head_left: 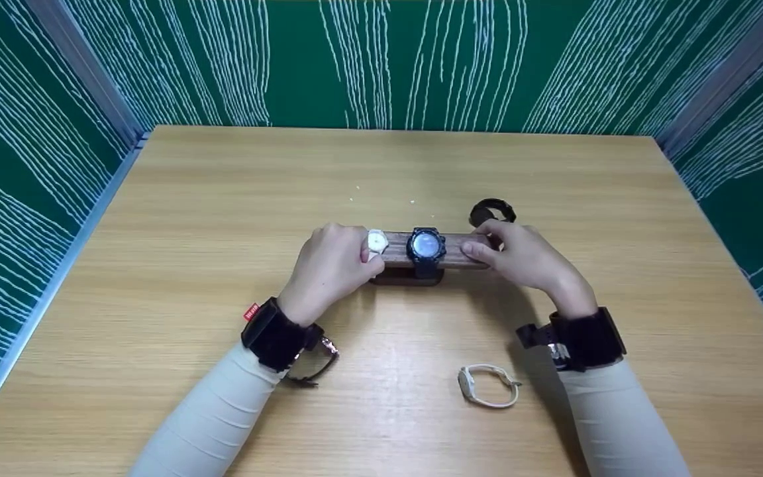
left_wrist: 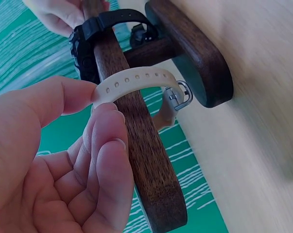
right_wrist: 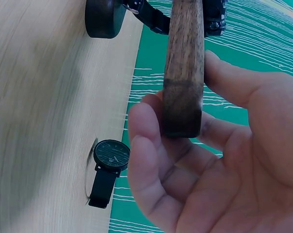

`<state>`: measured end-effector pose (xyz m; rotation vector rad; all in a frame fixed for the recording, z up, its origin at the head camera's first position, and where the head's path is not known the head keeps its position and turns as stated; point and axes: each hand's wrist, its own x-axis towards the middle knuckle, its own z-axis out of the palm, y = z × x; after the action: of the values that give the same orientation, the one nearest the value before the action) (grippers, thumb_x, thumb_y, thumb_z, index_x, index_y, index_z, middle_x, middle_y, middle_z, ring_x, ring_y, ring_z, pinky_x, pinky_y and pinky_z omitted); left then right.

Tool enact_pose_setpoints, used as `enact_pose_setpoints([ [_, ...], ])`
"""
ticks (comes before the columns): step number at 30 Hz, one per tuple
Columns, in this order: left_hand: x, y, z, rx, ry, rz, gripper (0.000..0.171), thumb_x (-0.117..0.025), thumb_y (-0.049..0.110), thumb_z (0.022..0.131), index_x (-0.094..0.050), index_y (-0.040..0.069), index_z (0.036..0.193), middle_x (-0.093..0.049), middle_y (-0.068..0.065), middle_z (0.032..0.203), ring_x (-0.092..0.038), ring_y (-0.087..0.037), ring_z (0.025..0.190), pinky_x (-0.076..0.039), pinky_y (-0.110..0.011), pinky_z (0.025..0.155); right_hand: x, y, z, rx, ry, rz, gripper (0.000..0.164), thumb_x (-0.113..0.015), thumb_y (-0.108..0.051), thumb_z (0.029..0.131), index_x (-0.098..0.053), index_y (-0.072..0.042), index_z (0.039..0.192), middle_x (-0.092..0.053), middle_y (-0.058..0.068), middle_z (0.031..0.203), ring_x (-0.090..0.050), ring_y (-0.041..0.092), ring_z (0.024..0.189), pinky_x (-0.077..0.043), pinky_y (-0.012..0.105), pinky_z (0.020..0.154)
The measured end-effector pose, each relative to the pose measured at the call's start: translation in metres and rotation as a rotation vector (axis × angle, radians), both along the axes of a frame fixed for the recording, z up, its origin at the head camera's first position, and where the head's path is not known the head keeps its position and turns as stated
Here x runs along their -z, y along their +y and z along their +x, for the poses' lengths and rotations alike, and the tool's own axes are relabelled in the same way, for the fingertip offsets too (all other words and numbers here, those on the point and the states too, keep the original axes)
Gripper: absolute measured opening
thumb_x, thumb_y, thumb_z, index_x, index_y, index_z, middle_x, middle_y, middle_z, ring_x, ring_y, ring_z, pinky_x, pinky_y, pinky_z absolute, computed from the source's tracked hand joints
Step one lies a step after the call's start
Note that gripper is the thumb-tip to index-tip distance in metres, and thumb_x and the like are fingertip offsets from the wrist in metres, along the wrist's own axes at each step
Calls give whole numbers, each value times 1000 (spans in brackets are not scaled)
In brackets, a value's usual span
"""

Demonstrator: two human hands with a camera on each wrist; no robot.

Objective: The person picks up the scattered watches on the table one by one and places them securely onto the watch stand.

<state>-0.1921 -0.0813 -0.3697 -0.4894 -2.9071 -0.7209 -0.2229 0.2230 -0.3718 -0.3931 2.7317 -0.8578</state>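
A dark wooden watch stand [head_left: 397, 250] has a horizontal bar on a post above a rounded base [left_wrist: 204, 63]. My left hand [head_left: 330, 268] is at the bar's left part, pinching a white watch [head_left: 377, 241] between thumb and fingers. Its pale, holed strap [left_wrist: 136, 79] loops round the bar, and the buckle [left_wrist: 182, 95] shows on the base side. A chunky black watch [head_left: 426, 244] hangs on the bar near the middle. My right hand [head_left: 530, 255] grips the bar's right end [right_wrist: 182, 97], thumb on one side and fingers on the other.
Behind my right hand lies a black watch [head_left: 493, 211] on the wooden table [head_left: 176, 265]. A second white watch [head_left: 489, 386] rests at the front right. Beside my left wrist is a dark-strapped watch [head_left: 322, 368], partly hidden. Green patterned walls [head_left: 295, 66] border the table.
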Motion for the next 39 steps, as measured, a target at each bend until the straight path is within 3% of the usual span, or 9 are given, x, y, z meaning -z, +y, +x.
enact_pose_setpoints([
  [11,0,3,-1,4,-12,9,30,-76,18,89,-53,17,68,-52,5,66,-50,-14,64,-41,-28,56,0,-1,0,-4,5,5,50,-61,-51,106,-66,-9,133,-67,16,112,-62,33,103,-47,55,98],
  [20,-1,7,0,11,-14,1,32,-77,19,90,-53,16,69,-54,5,67,-51,-14,63,-43,-28,57,-1,-1,-1,-1,3,6,50,-61,-50,106,-65,-8,134,-68,21,127,-62,39,120,-44,62,108],
  [27,0,9,-1,10,-2,-8,29,-77,21,89,-58,15,69,-56,5,68,-54,-16,65,-46,-30,58,0,-1,-1,-4,0,-3,50,-61,-47,107,-64,-6,135,-67,19,118,-63,35,106,-47,56,99],
  [39,-1,13,-2,19,-11,-12,32,-74,20,89,-52,17,66,-51,6,65,-50,-14,62,-40,-28,56,-1,0,0,6,-8,1,49,-61,-49,107,-65,-8,134,-68,19,120,-63,35,108,-47,56,101],
])
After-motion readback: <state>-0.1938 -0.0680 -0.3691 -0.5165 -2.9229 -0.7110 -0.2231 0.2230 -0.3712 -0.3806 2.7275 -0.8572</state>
